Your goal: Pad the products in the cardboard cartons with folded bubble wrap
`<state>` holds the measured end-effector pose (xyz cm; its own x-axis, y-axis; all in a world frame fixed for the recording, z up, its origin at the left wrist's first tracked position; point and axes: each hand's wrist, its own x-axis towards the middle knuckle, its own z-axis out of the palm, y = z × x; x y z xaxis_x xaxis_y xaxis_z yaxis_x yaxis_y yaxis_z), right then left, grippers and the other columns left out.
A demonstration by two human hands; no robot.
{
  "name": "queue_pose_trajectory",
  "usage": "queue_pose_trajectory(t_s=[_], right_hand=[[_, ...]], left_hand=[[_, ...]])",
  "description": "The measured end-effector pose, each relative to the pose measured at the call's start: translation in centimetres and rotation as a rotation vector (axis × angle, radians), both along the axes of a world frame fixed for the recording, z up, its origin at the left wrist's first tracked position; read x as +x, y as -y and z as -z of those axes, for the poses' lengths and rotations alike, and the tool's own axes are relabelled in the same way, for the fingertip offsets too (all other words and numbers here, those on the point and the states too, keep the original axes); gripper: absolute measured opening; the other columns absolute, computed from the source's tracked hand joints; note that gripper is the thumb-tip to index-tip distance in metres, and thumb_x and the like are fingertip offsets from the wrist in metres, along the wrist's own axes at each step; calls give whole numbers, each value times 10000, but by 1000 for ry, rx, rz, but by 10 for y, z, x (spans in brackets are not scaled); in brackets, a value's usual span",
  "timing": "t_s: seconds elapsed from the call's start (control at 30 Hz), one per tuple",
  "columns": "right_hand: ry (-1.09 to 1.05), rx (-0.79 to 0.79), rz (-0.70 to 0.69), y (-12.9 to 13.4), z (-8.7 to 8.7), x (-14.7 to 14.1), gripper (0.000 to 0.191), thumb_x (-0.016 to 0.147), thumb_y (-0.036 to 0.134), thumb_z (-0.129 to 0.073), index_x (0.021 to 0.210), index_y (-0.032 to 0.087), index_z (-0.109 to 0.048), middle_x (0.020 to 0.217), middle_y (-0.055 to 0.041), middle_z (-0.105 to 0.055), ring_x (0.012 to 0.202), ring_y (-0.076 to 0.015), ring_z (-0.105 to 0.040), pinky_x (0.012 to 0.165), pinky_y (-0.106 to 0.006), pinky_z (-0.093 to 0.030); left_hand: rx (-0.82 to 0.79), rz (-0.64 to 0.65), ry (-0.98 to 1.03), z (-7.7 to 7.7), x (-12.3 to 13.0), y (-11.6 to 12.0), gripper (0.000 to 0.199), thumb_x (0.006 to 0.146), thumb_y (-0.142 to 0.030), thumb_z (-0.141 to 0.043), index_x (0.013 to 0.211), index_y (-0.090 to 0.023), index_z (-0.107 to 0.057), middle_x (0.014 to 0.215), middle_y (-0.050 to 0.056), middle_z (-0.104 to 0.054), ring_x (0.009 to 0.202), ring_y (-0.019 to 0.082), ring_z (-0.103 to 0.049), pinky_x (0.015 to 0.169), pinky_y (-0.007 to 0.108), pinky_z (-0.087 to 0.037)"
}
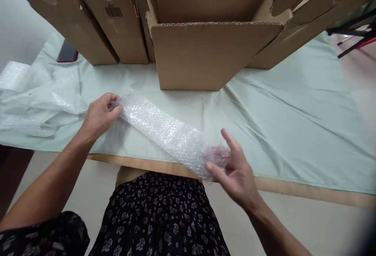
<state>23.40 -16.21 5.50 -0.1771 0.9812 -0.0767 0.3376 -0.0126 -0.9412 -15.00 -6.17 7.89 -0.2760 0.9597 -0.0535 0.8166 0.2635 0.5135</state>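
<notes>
A pale green cloth (308, 130) covers the table (293, 188), creased toward the right, its brown edge bare along the front. Boxes (126, 33) stand in a row on it, one front box (202, 56) set nearer. At left lie a phone (67, 51) and crumpled bubble wrap (38, 101).

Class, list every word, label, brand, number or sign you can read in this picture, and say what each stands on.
No text can be read.
Dark printed patch on a cardboard box, upper left: too blurred to read.
Bubble wrap strip: no lettering visible.
</notes>
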Motion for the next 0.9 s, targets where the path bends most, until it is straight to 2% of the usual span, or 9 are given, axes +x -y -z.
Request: queue_pose_trajectory(t_s=[0.13,0.23,0.37,0.47,0.53,0.6,0.7,0.8,0.9], right_hand=[[-24,103,-254,15,5,-32,558,972,243,-648,1522,298,-566,1098,-70,-734,816,-150,-687,625,-265,-595],[-69,4,-407,15,5,-58,370,952,236,-641,1310,246,-733,1205,-94,-709,765,-113,-663,634,-255,-595],[-100,-131,-412,14,3,-86,326,975,257,-630,1280,256,-744,1141,-77,-725,828,-137,-693,814,-337,-630],[-165,-171,-392,11,3,-94,334,1006,260,-598,1322,276,-706,1197,-75,-714,827,-132,-694,882,-380,-625],[-177,-222,-389,8,4,-93,382,1014,278,-599,1391,294,-661,1250,-79,-706,788,-121,-676,853,-376,-624],[-165,-251,-400,5,5,-91,438,1014,281,-601,1450,305,-619,1200,-67,-717,774,-123,-655,839,-370,-617],[-158,-239,-443,-2,5,-91,421,1001,256,-606,1417,300,-650,1185,-59,-700,813,-125,-648,858,-355,-598],[-172,-254,-516,-9,2,-96,352,998,267,-609,1334,276,-711,1208,-69,-671,884,-131,-660,845,-328,-581],[-180,-297,-585,-15,-3,-101,305,983,297,-634,1259,250,-755,1094,-57,-673,828,-119,-641,786,-303,-556]], left_hand=[[75,126,-109,-8,-4,-45,449,817,-201,-569,1248,-189,-696,1017,46,-750,919,228,-678,943,395,-515],[101,267,-194,-10,2,-85,506,821,-143,-572,1312,-191,-683,1104,73,-765,1053,281,-692,1005,427,-504],[109,400,-237,6,16,-138,529,812,-76,-601,1325,-181,-676,1108,96,-759,1146,319,-674,1019,457,-498],[136,375,-261,24,24,-151,428,907,-107,-533,1317,-123,-657,1221,98,-702,1259,329,-611,1058,497,-442],[233,330,-275,32,27,-134,405,964,-142,-486,1341,-103,-627,1340,104,-639,1328,347,-555,1085,536,-399],[364,334,-266,34,27,-96,420,928,-148,-582,1345,-125,-623,1370,140,-631,1323,350,-564,1100,563,-417],[501,577,-180,35,26,-18,263,943,-125,-584,1170,-169,-708,1200,106,-721,1207,299,-645,1056,530,-500],[499,764,-2,40,28,46,273,954,-67,-555,1128,-192,-723,1082,69,-766,1122,246,-686,994,459,-554],[426,749,160,46,28,71,270,981,-111,-550,1173,-193,-722,1108,86,-777,1157,251,-686,1010,459,-549]])
